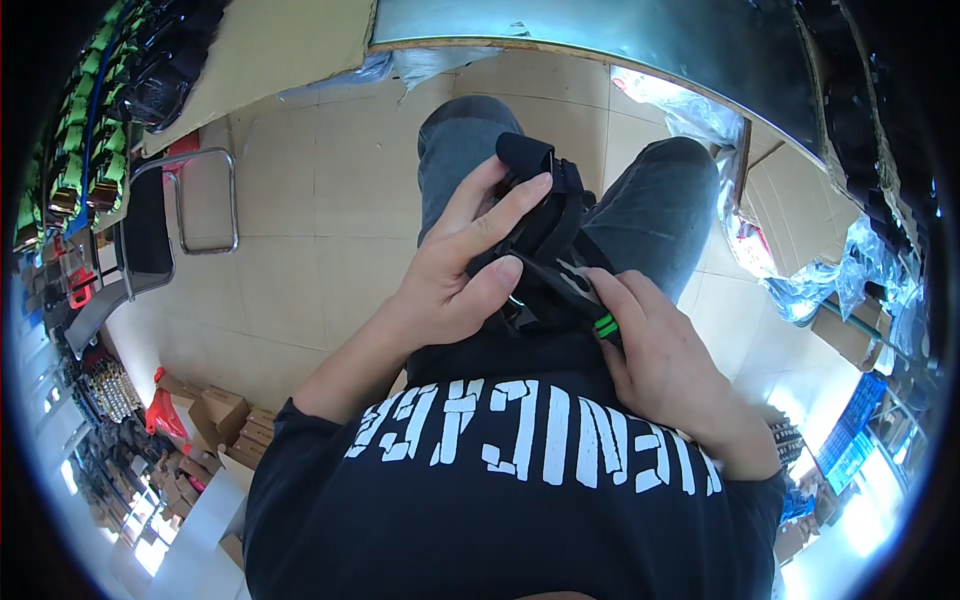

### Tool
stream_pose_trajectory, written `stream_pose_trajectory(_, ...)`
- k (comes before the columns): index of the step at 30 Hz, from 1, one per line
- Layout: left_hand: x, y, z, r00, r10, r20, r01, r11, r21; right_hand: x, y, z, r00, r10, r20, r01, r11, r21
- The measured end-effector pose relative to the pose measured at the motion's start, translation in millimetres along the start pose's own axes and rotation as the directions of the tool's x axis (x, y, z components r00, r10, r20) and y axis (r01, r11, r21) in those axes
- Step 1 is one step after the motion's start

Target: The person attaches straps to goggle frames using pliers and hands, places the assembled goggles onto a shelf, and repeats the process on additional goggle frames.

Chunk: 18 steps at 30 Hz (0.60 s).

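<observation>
Above my lap, both hands hold a black strapped item [548,235] with a wide folded band at its upper end and a bright green stripe [605,325] at its lower right. My left hand [450,265] grips its upper left side, with fingers over the band and the thumb against the middle. Around the lower right end, near the green stripe, my right hand [660,345] is closed. Loose black straps bunch between the hands. Its exact kind cannot be made out, and parts are hidden behind the fingers.
A work table [600,25] stands ahead, with plastic bags [680,105] under its edge. At left is a black chair [145,245] with a metal frame. Cardboard boxes [225,410] lie behind at left. Green and black items [85,130] hang at upper left.
</observation>
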<state>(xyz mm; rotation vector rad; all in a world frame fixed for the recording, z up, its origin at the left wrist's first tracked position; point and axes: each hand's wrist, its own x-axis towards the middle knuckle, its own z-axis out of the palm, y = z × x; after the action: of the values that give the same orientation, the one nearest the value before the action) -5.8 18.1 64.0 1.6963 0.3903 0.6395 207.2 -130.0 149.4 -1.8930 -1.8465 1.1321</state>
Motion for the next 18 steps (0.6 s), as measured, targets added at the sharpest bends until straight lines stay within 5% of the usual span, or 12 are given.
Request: stream_pose_trajectory(18,-1.8,5.7,11.2,0.998,-0.038,-0.059,0.040,0.999,0.033,-15.5,-9.4,7.0,0.997,0.075,0.006,-0.075,0.997,0.010)
